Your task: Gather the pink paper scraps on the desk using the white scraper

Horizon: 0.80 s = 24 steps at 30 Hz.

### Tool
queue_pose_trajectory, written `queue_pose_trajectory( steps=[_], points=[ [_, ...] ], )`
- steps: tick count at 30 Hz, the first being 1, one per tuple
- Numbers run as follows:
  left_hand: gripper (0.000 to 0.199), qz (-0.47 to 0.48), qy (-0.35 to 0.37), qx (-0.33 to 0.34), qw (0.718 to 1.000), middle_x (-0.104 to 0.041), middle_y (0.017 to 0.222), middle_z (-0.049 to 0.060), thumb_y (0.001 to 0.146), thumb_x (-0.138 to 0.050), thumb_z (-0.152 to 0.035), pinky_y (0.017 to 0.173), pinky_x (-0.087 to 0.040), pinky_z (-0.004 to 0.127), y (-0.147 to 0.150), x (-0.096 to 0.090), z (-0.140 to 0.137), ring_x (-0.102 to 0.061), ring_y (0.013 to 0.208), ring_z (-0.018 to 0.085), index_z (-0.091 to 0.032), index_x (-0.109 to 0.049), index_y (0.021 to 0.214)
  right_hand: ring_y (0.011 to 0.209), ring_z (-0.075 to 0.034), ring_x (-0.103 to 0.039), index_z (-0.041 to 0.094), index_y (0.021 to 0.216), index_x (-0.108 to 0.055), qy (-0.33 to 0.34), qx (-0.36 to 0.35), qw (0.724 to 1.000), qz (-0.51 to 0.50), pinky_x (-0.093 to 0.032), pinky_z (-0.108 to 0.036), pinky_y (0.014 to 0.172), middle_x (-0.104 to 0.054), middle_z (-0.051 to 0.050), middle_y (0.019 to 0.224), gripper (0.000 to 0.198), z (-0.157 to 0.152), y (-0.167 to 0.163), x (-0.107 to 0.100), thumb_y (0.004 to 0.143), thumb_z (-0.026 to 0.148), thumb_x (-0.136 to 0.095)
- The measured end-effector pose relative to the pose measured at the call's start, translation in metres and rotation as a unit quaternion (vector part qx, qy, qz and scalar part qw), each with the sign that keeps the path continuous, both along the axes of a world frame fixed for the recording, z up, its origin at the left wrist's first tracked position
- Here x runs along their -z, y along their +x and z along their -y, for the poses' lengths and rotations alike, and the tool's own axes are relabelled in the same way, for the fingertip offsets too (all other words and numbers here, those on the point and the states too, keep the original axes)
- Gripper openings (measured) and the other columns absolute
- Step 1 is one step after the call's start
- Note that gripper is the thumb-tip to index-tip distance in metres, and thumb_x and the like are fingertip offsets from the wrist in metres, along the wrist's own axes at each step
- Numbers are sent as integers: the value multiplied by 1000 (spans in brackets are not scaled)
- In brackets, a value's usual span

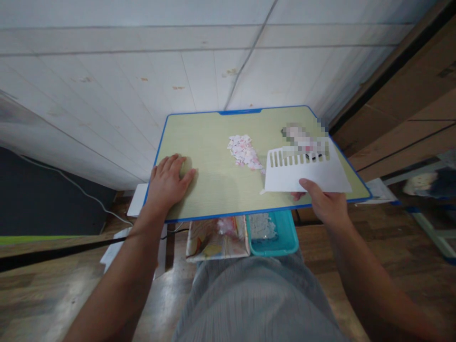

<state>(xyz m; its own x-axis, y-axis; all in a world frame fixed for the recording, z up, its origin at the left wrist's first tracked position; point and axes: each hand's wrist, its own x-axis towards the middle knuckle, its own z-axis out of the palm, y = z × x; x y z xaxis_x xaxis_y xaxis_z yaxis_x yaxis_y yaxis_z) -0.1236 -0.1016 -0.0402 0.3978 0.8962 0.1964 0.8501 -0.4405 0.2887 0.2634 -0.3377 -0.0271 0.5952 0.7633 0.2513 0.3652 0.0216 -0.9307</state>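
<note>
Right hand [329, 205] pinching a slotted white card [302, 176]
Watching remotely, I see thumb over, fingers under; left hand [166, 183] flat, thumb spread, on the tabletop's [210, 190] left.

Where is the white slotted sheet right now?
In the head view, the white slotted sheet is in the right hand, over the right part of the table, just right of the paper scraps.
</note>
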Motion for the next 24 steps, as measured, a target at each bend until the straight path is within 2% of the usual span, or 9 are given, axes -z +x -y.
queue_pose_trajectory(
  steps=[8,13,18,24],
  points=[
    [66,-3,-3,5,1000,-61,195,18,120,-56,-58,155,-37,64,-1,0,-1,-50,185,42,-24,-71,176,67,-30,-75,32,77,-75,14,45,998,46,-71,-48,77,-79,-4,71,39,5,8,0,102,60,-88],
    [65,0,-1,-2,1000,-62,196,16,120,-58,-58,156,-36,64,0,0,0,-49,186,41,-27,-71,176,72,-30,-76,33,76,-73,18,58,996,69,-72,-51,86,-78,-3,72,35,7,12,0,104,51,-83],
    [65,-3,0,-4,1000,-61,196,15,120,-59,-58,156,-36,63,-1,2,-2,-49,186,41,-27,-70,176,74,-30,-77,32,77,-73,24,42,997,67,-72,-49,83,-79,-4,74,31,7,15,-3,103,46,-83],
    [66,13,19,13,1000,-64,193,19,118,-60,-58,155,-37,67,-3,7,-5,-53,183,45,-22,-72,172,62,-25,-72,29,76,-72,59,65,996,9,-69,-41,64,-75,-1,68,24,1,9,-2,92,42,-85]
  ],
)
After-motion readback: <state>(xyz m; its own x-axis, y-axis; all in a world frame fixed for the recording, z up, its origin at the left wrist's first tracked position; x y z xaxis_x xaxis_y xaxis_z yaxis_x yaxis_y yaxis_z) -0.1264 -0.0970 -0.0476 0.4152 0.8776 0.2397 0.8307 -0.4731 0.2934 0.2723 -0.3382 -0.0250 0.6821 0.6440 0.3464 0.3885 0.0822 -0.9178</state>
